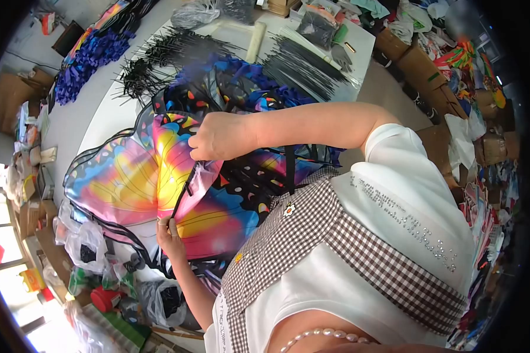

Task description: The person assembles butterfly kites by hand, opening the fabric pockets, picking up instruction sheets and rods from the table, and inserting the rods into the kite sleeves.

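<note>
A colourful butterfly-wing fabric (pixel 123 182), yellow, pink, blue and black, lies spread in front of me. My right hand (pixel 218 136) is closed on its upper middle part, fingers curled into the cloth. Lower down, my left hand (pixel 171 236) pinches the fabric near the lower end of a thin black strip (pixel 185 188). That strip runs between the two hands, beside a folded pink piece of cloth. The fingertips of my right hand are partly hidden.
Bundles of black sticks (pixel 303 65) and a white roll (pixel 256 42) lie on the white table (pixel 100 120). Blue-edged fabric (pixel 82 65) hangs at the upper left. Plastic bags (pixel 82 241) sit at lower left. Cardboard boxes (pixel 421 65) and piled goods stand at the right.
</note>
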Action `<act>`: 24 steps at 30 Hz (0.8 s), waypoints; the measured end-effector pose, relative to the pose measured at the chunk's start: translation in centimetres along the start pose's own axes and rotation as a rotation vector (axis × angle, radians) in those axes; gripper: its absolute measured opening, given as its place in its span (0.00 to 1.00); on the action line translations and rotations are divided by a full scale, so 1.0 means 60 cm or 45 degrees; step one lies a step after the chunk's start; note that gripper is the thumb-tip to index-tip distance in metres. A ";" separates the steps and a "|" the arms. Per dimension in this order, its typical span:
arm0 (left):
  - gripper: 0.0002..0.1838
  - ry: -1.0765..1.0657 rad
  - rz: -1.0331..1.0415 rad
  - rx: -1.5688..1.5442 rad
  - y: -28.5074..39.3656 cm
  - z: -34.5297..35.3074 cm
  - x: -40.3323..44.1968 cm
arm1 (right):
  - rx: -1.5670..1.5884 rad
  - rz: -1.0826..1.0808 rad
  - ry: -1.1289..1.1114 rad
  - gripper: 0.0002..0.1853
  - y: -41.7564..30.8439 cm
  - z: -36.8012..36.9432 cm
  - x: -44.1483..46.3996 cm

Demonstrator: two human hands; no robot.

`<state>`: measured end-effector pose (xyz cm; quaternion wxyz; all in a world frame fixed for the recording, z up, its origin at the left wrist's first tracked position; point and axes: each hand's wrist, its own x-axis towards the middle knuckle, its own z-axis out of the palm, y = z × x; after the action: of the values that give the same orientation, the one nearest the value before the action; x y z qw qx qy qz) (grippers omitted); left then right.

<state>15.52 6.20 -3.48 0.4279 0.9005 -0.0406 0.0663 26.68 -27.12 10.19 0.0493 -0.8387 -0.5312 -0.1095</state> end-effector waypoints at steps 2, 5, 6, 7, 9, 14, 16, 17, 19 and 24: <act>0.04 0.005 0.040 0.031 -0.007 -0.001 0.001 | -0.002 -0.004 0.002 0.03 0.000 0.002 0.001; 0.05 -0.069 -0.011 0.085 -0.028 -0.003 0.004 | -0.018 -0.001 0.027 0.03 0.001 0.000 0.004; 0.05 -0.020 0.027 0.088 -0.038 -0.005 0.002 | -0.043 0.004 0.040 0.03 0.005 -0.003 0.002; 0.06 0.032 0.083 0.073 -0.054 -0.006 -0.001 | -0.041 0.045 0.047 0.04 0.008 -0.015 0.001; 0.07 0.106 0.098 -0.015 -0.088 -0.014 0.004 | -0.087 0.092 0.031 0.05 0.017 -0.029 -0.001; 0.08 0.127 0.181 -0.056 0.032 -0.019 0.028 | -0.159 0.023 0.126 0.06 0.028 -0.056 -0.008; 0.11 0.154 0.307 -0.118 0.094 -0.020 0.030 | -0.160 -0.034 0.156 0.05 0.028 -0.061 -0.006; 0.11 0.156 0.317 -0.122 0.094 -0.021 0.032 | -0.170 -0.031 0.157 0.05 0.028 -0.066 -0.006; 0.12 0.000 0.278 0.012 0.084 -0.026 0.034 | -0.142 -0.041 0.118 0.05 0.027 -0.076 -0.005; 0.13 -0.012 0.299 0.079 0.085 -0.027 0.030 | -0.108 -0.089 0.220 0.05 0.033 -0.069 -0.001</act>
<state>16.49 4.19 1.71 0.3888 0.9027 -0.1456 0.1130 27.89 -28.86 14.26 0.0554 -0.8084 -0.5488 -0.2055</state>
